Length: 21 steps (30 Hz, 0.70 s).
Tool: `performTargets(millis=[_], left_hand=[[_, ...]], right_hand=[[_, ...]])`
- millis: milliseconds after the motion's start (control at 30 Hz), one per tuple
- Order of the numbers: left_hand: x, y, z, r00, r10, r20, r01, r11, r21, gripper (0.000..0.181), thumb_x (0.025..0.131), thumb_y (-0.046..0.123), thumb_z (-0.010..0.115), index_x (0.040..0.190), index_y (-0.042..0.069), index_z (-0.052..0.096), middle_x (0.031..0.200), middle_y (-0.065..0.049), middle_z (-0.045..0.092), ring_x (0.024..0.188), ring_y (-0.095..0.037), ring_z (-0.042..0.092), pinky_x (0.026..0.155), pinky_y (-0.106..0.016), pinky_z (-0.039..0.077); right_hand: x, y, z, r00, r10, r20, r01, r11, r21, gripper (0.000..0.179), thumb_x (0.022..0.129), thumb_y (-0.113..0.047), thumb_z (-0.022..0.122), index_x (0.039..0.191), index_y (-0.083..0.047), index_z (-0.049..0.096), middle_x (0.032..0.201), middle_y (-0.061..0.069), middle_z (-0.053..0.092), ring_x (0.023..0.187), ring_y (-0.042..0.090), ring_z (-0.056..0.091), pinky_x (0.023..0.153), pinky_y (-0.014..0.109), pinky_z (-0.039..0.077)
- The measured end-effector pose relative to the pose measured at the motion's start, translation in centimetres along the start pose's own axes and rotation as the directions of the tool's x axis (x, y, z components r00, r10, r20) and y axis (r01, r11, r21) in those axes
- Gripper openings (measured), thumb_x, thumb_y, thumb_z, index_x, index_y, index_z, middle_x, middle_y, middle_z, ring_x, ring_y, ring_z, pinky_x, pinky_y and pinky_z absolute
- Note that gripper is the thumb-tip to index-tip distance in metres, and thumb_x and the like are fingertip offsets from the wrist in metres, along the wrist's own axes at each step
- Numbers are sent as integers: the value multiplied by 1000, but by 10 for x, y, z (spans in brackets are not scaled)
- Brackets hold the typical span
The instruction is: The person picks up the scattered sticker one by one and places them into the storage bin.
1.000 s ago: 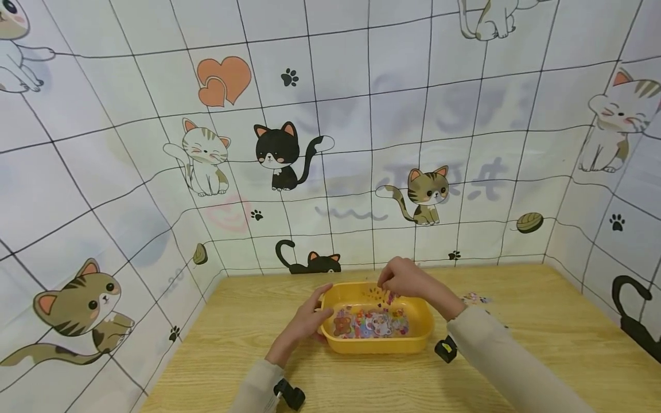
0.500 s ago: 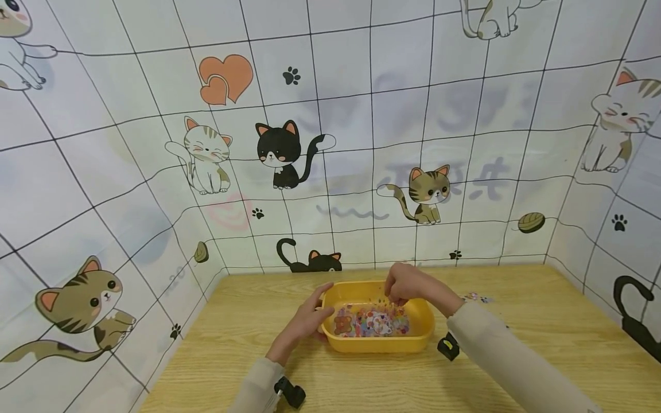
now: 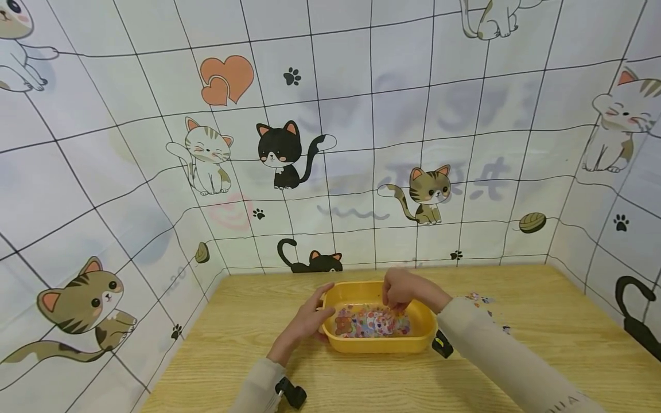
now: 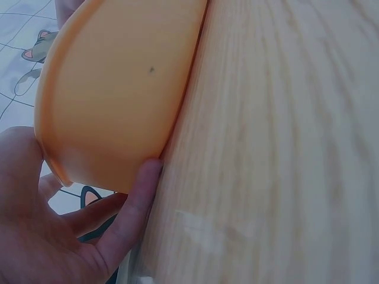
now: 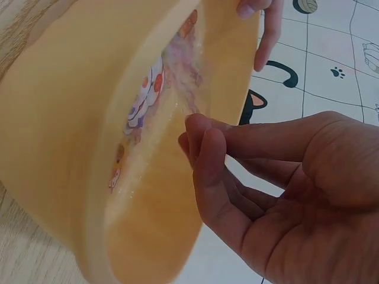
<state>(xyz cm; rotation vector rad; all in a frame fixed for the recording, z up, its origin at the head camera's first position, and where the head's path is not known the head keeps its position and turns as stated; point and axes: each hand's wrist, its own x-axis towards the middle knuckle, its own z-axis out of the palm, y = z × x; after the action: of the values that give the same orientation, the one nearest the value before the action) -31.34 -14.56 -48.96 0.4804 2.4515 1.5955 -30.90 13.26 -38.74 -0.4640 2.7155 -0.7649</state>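
Observation:
A yellow plastic basin rests on the wooden table. On its floor lie a brown bear cutout, a white spotted animal cutout and many small colourful confetti pieces. My left hand grips the basin's left end, thumb over the rim and fingers against the outer wall, as the left wrist view shows. Above the basin's right part, my right hand has thumb and fingertips pinched together. Blurred pinkish bits show just below those fingertips in the right wrist view; what they hold is mostly hidden.
More confetti pieces lie scattered on the table right of the basin, partly behind the right sleeve. A cat-printed sheet hangs along the table's back and sides. Small black devices sit at both wrists.
Bits fell from my right hand into the basin in the earlier frames. That hand has dipped slightly lower over the basin's right part. My left hand keeps its grip.

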Motion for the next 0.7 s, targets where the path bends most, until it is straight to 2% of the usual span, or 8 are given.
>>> performTargets(millis=[67,133,233,300,367,433,600,700], left_hand=[[0,0,0,1000,0,0,0,1000,-2,63,103,22,60,160,31,36,141,-33,51,105,-39,68,54,-47,65],[0,0,0,1000,-1,0,1,1000,-5,64,102,23,61,160,31,36,141,-33,51,106,-40,67,54,-47,65],[-1,0,-1,1000,0,0,0,1000,-3,64,102,23,61,160,31,35,141,-32,51,107,-40,67,54,-47,65],[-1,1,0,1000,1,3,-1,1000,-3,64,103,24,61,160,32,35,141,-31,52,108,-40,67,55,-47,65],[-1,1,0,1000,1,5,-1,1000,-3,64,103,23,60,160,33,35,140,-30,52,109,-39,67,55,-47,65],[-1,1,0,1000,-1,5,1,1000,-2,63,103,23,60,160,33,35,140,-29,52,109,-39,67,55,-46,65],[0,0,0,1000,-7,2,7,1000,1,63,103,23,61,160,34,35,138,-29,53,107,-38,67,55,-46,65],[0,0,0,1000,-9,0,9,1000,-1,64,103,24,61,160,34,36,138,-29,53,106,-37,67,55,-46,65]], right_hand=[[2,0,2,1000,4,7,-4,1000,-13,18,87,9,65,77,1,77,66,7,70,55,19,68,59,34,66],[3,1,3,1000,10,16,-10,999,-43,24,87,9,64,67,-2,73,59,3,65,51,15,61,57,32,64],[4,2,5,999,21,38,-18,997,-77,39,84,10,64,51,-9,56,50,0,52,46,11,50,52,28,59],[5,3,5,998,34,61,-29,996,-79,47,83,10,64,48,-14,45,47,0,46,44,11,47,50,27,56],[5,4,6,996,44,74,-39,997,-68,50,83,10,64,47,-16,40,47,0,46,44,11,49,49,26,55],[6,5,7,994,54,90,-50,997,-54,51,83,10,64,47,-16,39,47,0,46,45,11,49,47,25,53],[9,8,11,992,76,100,-70,996,-63,41,84,10,65,51,-10,50,49,0,45,46,12,45,47,25,52],[11,10,12,992,87,96,-79,993,-83,36,85,9,66,55,-8,57,51,1,48,46,12,47,51,28,58]])
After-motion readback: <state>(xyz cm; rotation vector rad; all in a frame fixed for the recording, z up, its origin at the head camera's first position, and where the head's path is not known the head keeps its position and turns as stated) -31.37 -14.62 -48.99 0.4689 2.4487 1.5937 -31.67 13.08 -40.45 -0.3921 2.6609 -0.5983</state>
